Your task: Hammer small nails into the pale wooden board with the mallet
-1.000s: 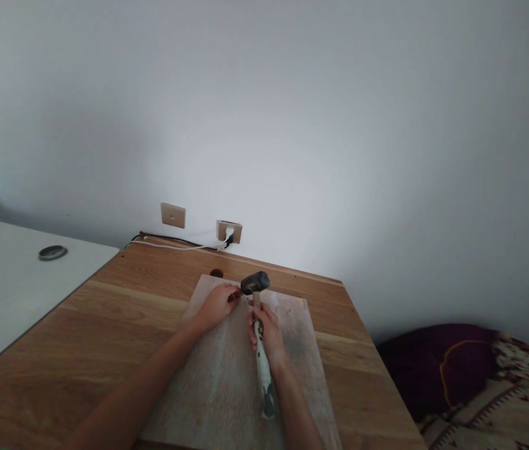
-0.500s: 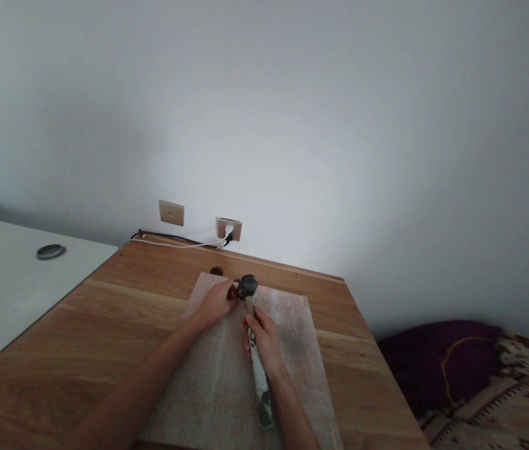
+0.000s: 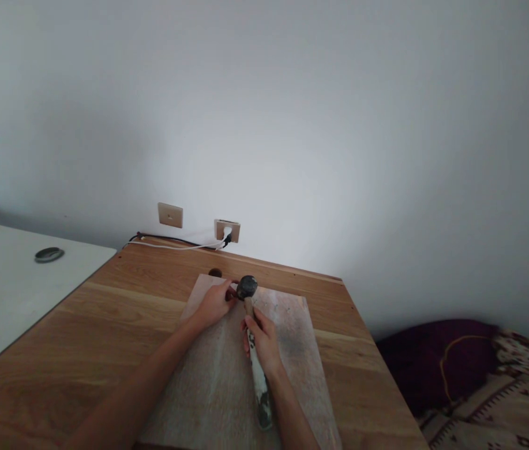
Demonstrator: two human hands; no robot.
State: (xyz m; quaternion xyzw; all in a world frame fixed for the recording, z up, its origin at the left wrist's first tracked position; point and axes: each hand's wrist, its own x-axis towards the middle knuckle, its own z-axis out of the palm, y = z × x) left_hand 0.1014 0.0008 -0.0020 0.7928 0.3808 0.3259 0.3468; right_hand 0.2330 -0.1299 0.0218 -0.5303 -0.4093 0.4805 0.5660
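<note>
My right hand (image 3: 261,337) is wrapped round the handle of a hammer (image 3: 258,387), whose grip is worn white with dark patches. The dark, rounded hammer head lies at the far end, over the upper part of a pale wooden board (image 3: 217,375). Right beside that head is my left hand (image 3: 217,301), its fingers bent together in a pinch. Whatever those fingertips hold is hidden by the hammer head and too small to make out. The board lies flat under both hands.
The board rests on a wooden table (image 3: 119,325) against a white wall. Cables (image 3: 175,245) run along its back edge to a wall socket (image 3: 227,230). To the left, a white table (image 3: 2,300) carries a dark ring-shaped object (image 3: 49,255). Purple fabric (image 3: 433,356) lies at the right.
The hands and the hammer keep nearly the same place on the board. The whole view has shifted very slightly.
</note>
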